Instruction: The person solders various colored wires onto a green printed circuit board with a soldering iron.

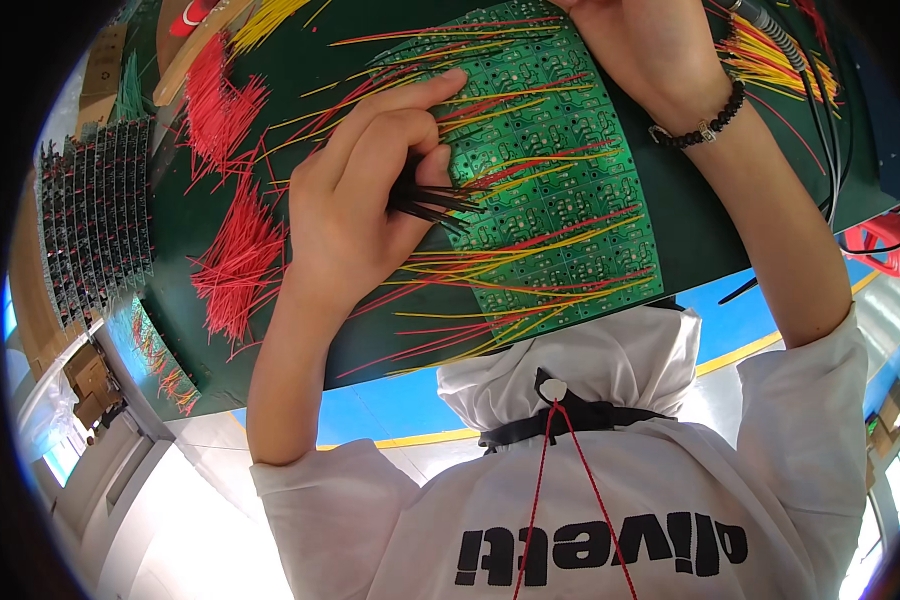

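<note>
My left hand is curled round a bunch of short black wires, whose ends point right over the board. Beneath it lies a green circuit board panel made of many small repeated boards. Rows of red and yellow wires stick out across the panel, their loose ends trailing left past its edge. At the panel's far right edge is my right hand, with a black bead bracelet on the wrist. The top of the picture cuts off its fingers, so what they hold is hidden.
Loose red wires lie in piles left of my left forearm, with yellow wires farther back. Several dark board panels stand at the far left. A ribbed cable and more yellow wires are at the far right, above a red stool.
</note>
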Demonstrator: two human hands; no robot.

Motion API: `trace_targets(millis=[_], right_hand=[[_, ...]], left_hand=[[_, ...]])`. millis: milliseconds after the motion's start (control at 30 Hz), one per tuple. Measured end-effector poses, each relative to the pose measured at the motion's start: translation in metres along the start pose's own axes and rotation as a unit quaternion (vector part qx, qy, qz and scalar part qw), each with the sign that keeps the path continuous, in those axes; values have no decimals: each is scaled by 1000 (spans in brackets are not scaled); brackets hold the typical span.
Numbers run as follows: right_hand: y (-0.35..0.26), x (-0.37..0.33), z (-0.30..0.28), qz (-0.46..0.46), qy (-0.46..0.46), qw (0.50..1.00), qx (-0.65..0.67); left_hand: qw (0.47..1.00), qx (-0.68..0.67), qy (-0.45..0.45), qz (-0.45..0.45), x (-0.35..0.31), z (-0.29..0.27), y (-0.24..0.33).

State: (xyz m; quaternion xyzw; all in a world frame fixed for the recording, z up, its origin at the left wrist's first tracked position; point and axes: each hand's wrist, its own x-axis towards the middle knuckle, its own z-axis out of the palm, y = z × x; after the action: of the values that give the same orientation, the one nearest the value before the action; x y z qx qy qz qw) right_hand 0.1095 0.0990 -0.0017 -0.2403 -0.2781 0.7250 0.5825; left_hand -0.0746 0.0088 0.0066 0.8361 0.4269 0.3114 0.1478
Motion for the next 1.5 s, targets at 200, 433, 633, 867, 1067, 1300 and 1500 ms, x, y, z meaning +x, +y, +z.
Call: trace_targets(millis=[200,433,633,867,1067,1300,1500], right_hand=[[-3,-2,0,2,-7,1000,8],[-3,-1,-1,45,-38,995,78],[-8,0,-10,32,-72,996,49],[-9,7,-9,24,-59,998,6],[-20,3,-12,-18,-69,997,-4],[-39,-34,-16,-3,-56,997,-60],[-61,-67,-32,13,-64,995,-73]], left_hand=[[999,28,19,26,4,0,0],[997,-32,53,41,-4,-12,-6],[943,-183,275,-36,-9,-12,-15],[885,-380,247,-111,-20,-24,-26],[853,-442,255,-109,-21,-27,-31],[857,-415,283,-119,-19,-36,-26],[824,-481,264,-140,-19,-40,-26]])
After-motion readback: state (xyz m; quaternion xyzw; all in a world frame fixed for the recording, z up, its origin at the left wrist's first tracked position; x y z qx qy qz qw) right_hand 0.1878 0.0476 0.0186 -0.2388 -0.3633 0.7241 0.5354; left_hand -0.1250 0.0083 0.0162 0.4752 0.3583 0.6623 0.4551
